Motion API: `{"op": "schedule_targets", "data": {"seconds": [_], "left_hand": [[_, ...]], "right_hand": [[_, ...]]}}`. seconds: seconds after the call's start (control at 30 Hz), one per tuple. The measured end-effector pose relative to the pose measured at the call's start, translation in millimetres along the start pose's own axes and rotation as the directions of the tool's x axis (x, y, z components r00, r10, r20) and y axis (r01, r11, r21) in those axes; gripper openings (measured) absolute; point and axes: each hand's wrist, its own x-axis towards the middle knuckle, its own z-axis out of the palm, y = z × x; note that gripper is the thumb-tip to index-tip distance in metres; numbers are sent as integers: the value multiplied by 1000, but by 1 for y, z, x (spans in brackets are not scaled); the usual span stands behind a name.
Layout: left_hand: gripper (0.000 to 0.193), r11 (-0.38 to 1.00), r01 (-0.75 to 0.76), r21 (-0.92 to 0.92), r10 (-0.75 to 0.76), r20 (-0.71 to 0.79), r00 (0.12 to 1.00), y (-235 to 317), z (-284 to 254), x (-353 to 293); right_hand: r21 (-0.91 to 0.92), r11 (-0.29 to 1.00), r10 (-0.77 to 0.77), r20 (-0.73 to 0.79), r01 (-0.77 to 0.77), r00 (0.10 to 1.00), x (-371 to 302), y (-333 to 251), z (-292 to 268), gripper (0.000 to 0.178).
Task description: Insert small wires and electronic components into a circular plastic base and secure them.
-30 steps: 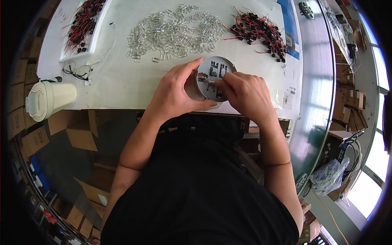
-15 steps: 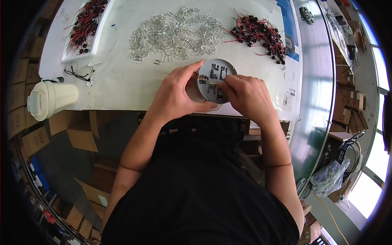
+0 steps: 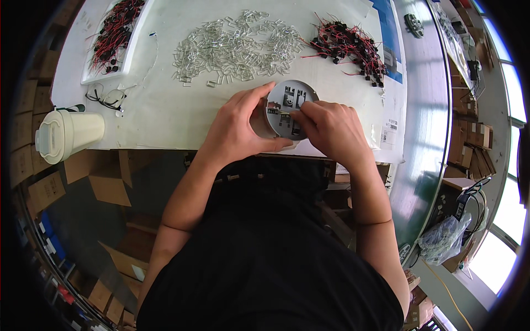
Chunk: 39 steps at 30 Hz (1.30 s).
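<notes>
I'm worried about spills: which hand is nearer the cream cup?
Left. The left hand is right of the cream cup, gripping the left side of the gray round housing; the right hand is farther right, at the housing's right side.

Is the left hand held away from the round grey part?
No, the left hand is wrapped around the outer side of the round grey part.

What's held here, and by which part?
The left hand grips the round grey housing by its left side; whether the right hand holds something is unclear.
</notes>
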Motion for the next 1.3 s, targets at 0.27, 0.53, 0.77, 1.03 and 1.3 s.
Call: {"op": "schedule_targets", "data": {"seconds": [0.27,0.53,0.77,1.03,1.3], "left_hand": [[102,1000,10,-9,-10,11,1000,-1,1,-1],[103,1000,15,-3,-15,4,1000,-1,1,-1],[102,1000,2,15,-2,10,1000,0,1,-1],[103,1000,-5,8,5,13,1000,-2,2,-2],[103,1000,14,5,-14,21,1000,-1,2,-2]], "right_hand": [[5,1000,4,-1,-4,1000,0,-1,0,32],[-5,999,-32,-8,32,999,0,3,-1,31],[33,999,-23,3,22,1000,-1,2,-2,32],[-17,1000,-7,-28,6,1000,-2,0,4,32],[-69,998,12,-2,-12,1000,1,-5,3,33]]}}
